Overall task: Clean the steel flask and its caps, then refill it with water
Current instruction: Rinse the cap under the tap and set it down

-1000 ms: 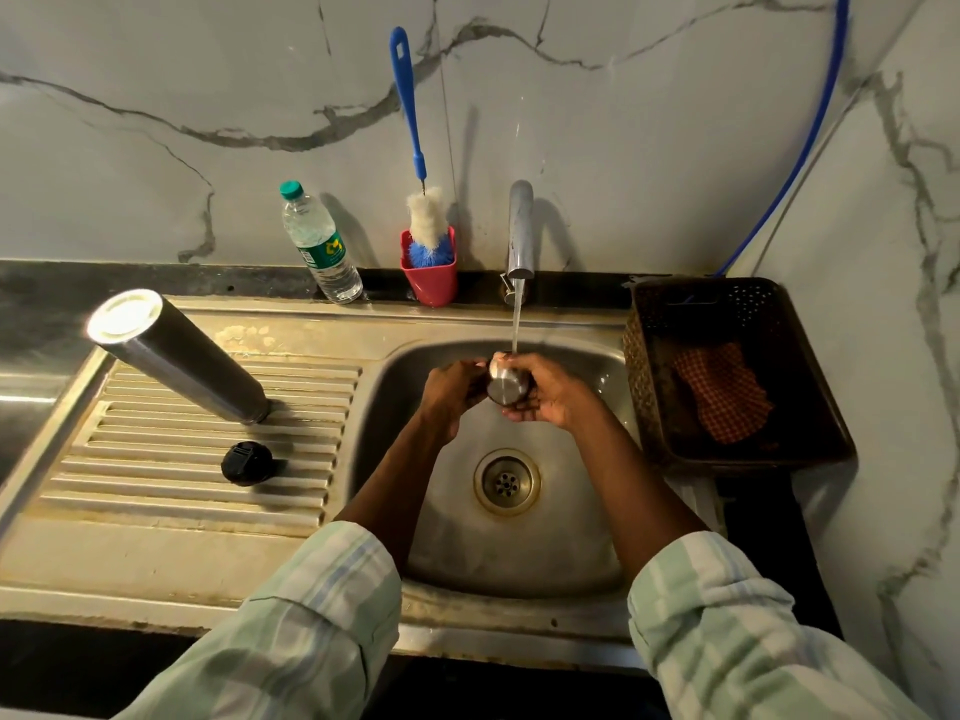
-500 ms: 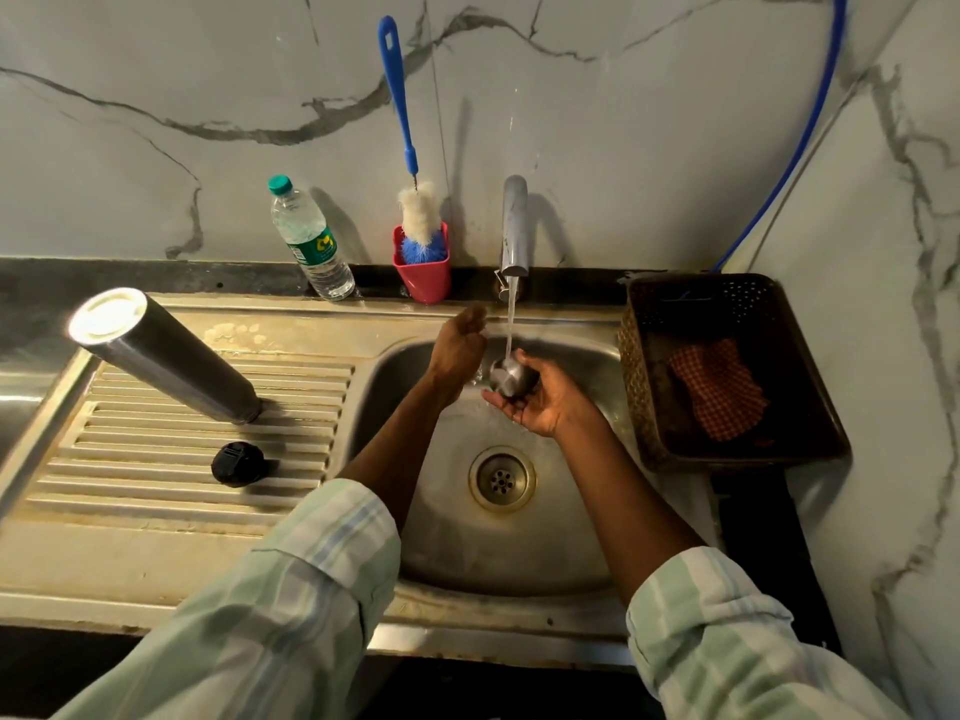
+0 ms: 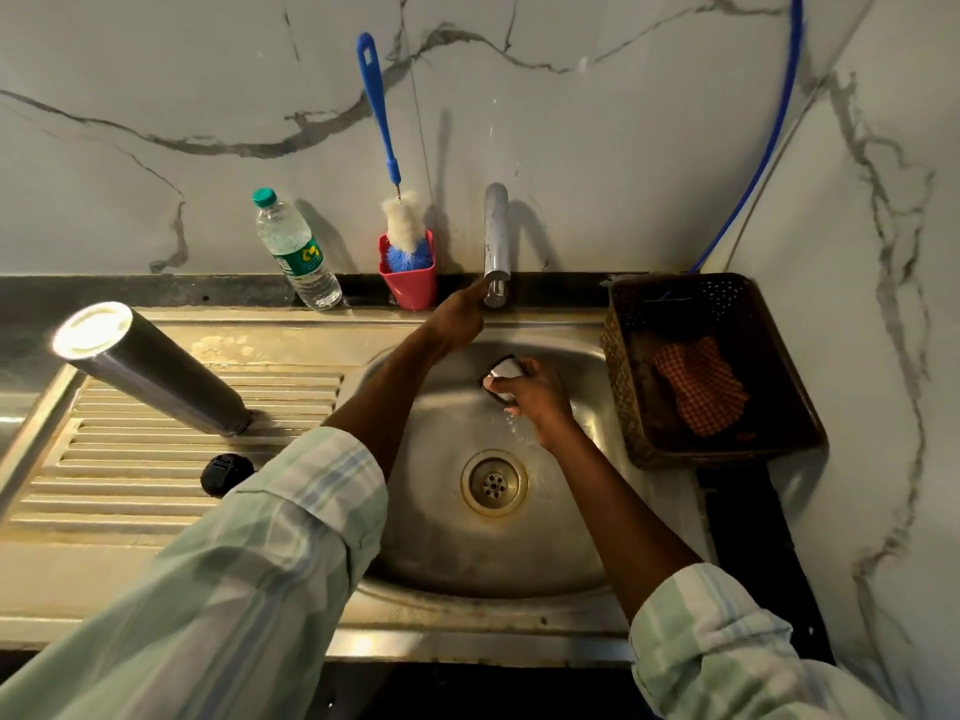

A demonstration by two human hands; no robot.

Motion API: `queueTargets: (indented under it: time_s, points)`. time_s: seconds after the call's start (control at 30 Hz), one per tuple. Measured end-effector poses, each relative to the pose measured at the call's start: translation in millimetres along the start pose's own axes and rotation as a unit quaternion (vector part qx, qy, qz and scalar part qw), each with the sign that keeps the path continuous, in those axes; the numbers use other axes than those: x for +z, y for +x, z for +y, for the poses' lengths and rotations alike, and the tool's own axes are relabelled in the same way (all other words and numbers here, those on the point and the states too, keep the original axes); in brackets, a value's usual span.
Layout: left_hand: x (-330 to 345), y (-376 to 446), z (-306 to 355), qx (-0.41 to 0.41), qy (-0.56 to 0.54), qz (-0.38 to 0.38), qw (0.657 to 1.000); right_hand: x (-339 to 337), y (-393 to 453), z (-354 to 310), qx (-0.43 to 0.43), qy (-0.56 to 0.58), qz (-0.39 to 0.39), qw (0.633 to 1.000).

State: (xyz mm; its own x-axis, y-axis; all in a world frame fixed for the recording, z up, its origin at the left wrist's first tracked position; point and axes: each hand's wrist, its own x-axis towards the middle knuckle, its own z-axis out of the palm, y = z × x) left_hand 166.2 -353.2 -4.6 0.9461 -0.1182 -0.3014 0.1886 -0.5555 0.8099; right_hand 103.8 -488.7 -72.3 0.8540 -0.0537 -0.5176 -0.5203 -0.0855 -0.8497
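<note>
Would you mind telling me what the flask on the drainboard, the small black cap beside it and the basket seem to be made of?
Flask: looks like brushed steel, with a soft grey sheen and a bright reflective base.
Black cap: probably matte plastic, dull and moulded.
Basket: likely brown plastic, given its perforated, weave-like walls.

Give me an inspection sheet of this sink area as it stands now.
Surface: steel sink with ribbed drainboard; drops fall below the right hand.
Job's things: steel flask mouth-down on the drainboard; black cap beside it; steel cap in the right hand.
Clutter: water bottle, bottle brush in red cup, brown basket holding checked cloth.
Grippers: left hand at the tap; right hand grips the steel cap.
Cables: blue hose along the wall.
Surroundings: marble-patterned walls.
</note>
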Motion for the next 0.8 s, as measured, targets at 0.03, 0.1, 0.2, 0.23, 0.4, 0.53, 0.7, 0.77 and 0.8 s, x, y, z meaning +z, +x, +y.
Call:
queueTargets:
  time_s: [0.03,0.1,0.2,0.23,0.4,0.53,0.7,0.77,0.8]
  points:
    - [3,-6,-3,0.011,0.005,0.018,1.0,2,-3,-1,-0.016,-0.029,0.013,0.999]
    - [14,-18,-14,0.005,-0.003,0.079,0.997,4,-2,3,-0.046,-0.086,0.043,0.994]
    - [34,-38,-34,-0.032,-0.003,0.117,0.993,3,-11,1,-0.09,-0.169,0.06,0.98]
    - [40,-45,-40,-0.037,0.01,0.111,0.993,3,-15,-1,-0.104,-0.199,0.063,0.972]
    - [62,-76,-67,-0.071,0.09,0.08,0.99,-1,-30,1,-0.128,-0.288,0.094,0.944]
    - [67,-96,-76,-0.074,0.141,0.067,0.985,-1,-45,10,-0.146,-0.333,0.093,0.927]
    - [68,-112,-76,-0.06,0.155,0.083,0.983,-6,-63,10,-0.202,-0.358,0.098,0.906]
    - [68,-115,-75,-0.056,0.154,0.092,0.982,-9,-69,0,-0.226,-0.378,0.105,0.892]
    - [68,-116,-75,-0.054,0.153,0.096,0.982,-10,-72,-6,-0.244,-0.397,0.109,0.878]
